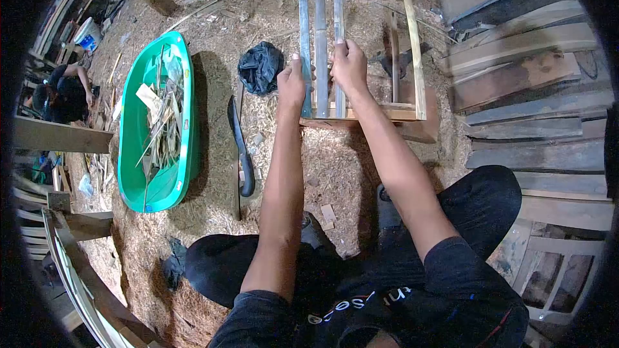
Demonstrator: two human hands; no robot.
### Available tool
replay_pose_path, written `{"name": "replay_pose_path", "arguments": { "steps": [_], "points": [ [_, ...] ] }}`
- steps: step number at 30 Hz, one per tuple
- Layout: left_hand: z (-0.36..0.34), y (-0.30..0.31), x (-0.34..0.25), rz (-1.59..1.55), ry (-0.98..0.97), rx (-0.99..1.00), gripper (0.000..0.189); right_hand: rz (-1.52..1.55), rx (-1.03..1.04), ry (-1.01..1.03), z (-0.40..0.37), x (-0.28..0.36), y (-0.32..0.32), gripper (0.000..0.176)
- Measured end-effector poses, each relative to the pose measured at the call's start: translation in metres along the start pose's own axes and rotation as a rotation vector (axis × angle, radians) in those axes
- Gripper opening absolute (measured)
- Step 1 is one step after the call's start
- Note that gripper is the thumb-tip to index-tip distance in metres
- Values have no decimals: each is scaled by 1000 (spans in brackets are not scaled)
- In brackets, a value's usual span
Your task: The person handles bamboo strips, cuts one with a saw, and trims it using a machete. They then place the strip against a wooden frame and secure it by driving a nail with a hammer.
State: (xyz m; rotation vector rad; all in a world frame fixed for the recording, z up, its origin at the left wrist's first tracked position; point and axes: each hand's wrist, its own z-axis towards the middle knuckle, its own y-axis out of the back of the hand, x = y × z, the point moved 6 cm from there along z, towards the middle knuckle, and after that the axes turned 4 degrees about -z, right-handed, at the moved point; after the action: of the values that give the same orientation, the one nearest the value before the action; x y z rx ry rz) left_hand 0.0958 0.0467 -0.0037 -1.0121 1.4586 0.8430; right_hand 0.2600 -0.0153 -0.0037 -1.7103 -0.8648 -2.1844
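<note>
In front of me, several narrow slats stretch away over a wooden crosspiece [367,115]. My left hand [292,87] is closed around the left, bluish-grey slat [304,19], thumb on top. My right hand [350,67] closes on the right slat [338,9], with the thumb along its upper face. Between my hands lies a middle slat [321,45], touched by neither as far as I can see. A pale wooden strip [413,51] and a thinner brown stick [395,58] lie to the right, their near ends by the crosspiece.
On the left stands a green plastic tub [188,135] holding wood scraps. A black-handled machete [240,145] and a crumpled black plastic bag [260,68] lie on the shavings-covered ground. Stacked boards [522,116] fill the right side. Another person [64,93] crouches at far left.
</note>
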Motion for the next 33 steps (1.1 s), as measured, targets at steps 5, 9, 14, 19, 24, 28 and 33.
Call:
{"name": "replay_pose_path", "arguments": {
  "steps": [5,9,14,19,24,28,33],
  "points": [
    [3,0,5,-28,-16,-10,58,19,-12,25,0,-1,-1,38],
    [9,0,12,-37,6,14,55,-1,-2,2,-1,2,1,38],
    [5,0,4,-18,-36,-24,55,-12,-11,3,-1,1,1,38],
    [11,6,14,5,-11,-42,58,-1,-17,22,0,0,1,37],
    [5,5,6,6,16,-52,61,-14,-7,-10,-1,1,1,37],
    [4,5,4,35,20,-63,63,-11,-5,-7,0,-1,0,36],
    [-1,5,-3,71,-2,-75,64,11,-9,15,-1,2,1,35]
  ]
}}
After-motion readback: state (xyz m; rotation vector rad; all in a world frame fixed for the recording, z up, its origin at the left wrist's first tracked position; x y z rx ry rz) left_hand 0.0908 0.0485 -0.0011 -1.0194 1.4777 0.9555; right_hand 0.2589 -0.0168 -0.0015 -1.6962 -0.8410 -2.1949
